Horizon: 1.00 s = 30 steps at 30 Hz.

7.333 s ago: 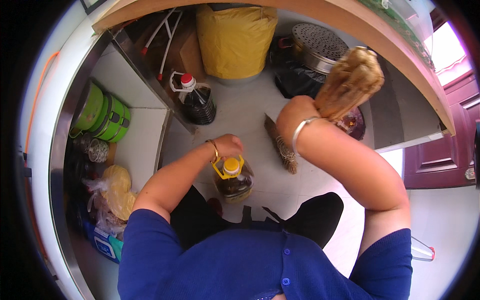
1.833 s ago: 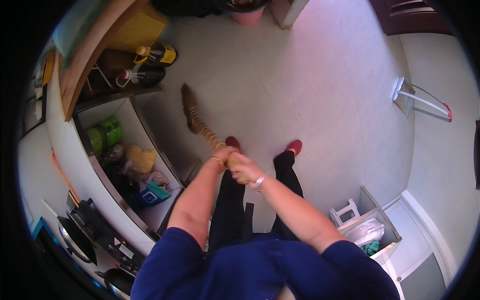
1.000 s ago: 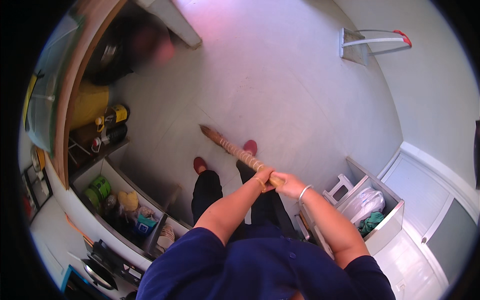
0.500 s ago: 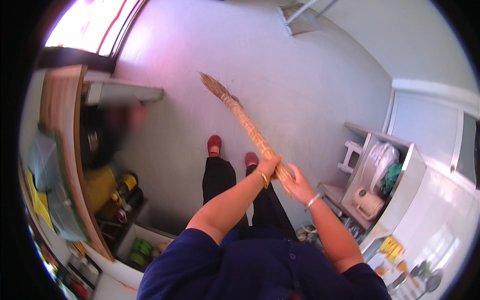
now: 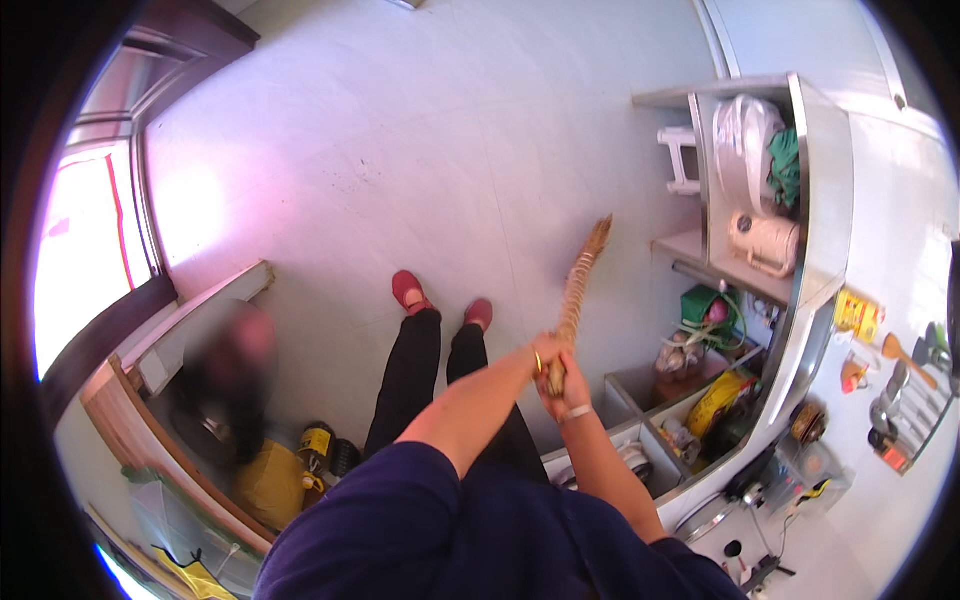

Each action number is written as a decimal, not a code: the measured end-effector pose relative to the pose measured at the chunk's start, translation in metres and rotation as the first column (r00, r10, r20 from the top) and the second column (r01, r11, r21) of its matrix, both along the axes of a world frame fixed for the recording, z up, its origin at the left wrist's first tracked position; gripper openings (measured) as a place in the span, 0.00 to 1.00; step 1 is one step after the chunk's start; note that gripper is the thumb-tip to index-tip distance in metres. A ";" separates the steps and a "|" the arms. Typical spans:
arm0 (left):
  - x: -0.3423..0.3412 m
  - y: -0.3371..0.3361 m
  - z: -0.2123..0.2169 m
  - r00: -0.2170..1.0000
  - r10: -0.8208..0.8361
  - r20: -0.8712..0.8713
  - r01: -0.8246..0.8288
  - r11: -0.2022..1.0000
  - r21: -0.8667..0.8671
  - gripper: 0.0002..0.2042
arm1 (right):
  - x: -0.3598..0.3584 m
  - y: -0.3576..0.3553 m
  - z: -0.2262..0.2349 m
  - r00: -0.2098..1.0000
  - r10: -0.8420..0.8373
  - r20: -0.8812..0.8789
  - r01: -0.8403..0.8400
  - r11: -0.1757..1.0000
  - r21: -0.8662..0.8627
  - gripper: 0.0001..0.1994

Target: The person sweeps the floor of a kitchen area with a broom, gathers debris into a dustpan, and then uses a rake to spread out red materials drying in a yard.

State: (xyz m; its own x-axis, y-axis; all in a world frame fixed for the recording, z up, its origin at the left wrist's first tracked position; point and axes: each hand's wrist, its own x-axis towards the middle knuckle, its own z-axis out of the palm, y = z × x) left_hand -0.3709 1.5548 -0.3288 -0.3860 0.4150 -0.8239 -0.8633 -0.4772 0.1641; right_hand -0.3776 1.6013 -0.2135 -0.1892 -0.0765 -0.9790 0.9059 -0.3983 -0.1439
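Both my hands grip a straw broom [image 5: 575, 290] by the near end of its bound handle. My left hand [image 5: 547, 350], below a yellow bracelet, wraps around it slightly farther up. Close against it, my right hand [image 5: 567, 385], with a pale bangle at the wrist, is closed around the butt end. The broom slants away to the far right, and its bristle tip [image 5: 601, 232] is low over the floor [image 5: 450, 180]; whether it touches I cannot tell. Small dark specks of debris [image 5: 355, 175] lie on the floor farther off to the left.
My red shoes [image 5: 408, 288] stand left of the broom. Open shelves [image 5: 700, 175] at the right hold a cream appliance [image 5: 763, 243], bags and a green basket [image 5: 705, 308]. On the left are a wooden-edged cabinet [image 5: 150, 430], bottles [image 5: 317, 445] and a blurred dark shape [image 5: 225, 370].
The broom has swung from pointing far left to pointing far right, with both hands still on it. My view has turned rightward, bringing more of the right-hand shelves into sight.
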 end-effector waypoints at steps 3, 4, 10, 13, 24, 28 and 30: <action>0.038 -0.055 -0.028 0.995 -0.024 -0.101 0.007 0.986 -0.167 0.24 | 0.022 -0.047 -0.016 0.997 0.072 0.025 -0.067 0.983 -0.173 0.09; 0.052 -0.080 -0.015 0.990 0.097 -0.104 -0.110 0.986 -0.123 0.25 | 0.039 -0.066 -0.018 0.995 0.104 -0.001 -0.103 0.986 -0.127 0.10; 0.106 -0.192 0.063 0.915 0.404 -0.019 -0.394 0.879 -0.267 0.24 | 0.077 -0.148 0.003 0.951 0.308 0.022 -0.290 0.917 -0.274 0.20; 0.077 -0.195 0.097 0.892 0.449 -0.056 -0.430 0.803 -0.412 0.21 | 0.045 -0.148 0.021 0.933 0.359 -0.021 -0.341 0.865 -0.368 0.20; -0.099 -0.113 0.038 0.953 -0.001 -0.303 -0.117 0.920 -0.373 0.29 | -0.100 -0.085 0.017 0.966 0.098 -0.238 -0.108 0.994 -0.029 0.14; -0.092 -0.153 0.029 0.913 0.401 -0.071 -0.405 0.876 -0.261 0.28 | -0.102 -0.118 -0.045 0.937 0.282 -0.209 -0.308 0.945 -0.107 0.16; -0.067 -0.186 0.036 0.812 0.581 -0.048 -0.560 0.755 -0.340 0.27 | -0.091 -0.151 -0.043 0.906 0.357 -0.228 -0.401 0.895 -0.193 0.18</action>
State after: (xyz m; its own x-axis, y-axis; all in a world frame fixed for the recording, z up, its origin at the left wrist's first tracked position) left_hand -0.4380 1.3693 -0.2928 -0.4135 -0.1603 -0.8963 -0.4605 -0.8124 0.3578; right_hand -0.4687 1.4504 -0.2569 -0.2734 -0.3972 -0.8761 0.9609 -0.0717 -0.2673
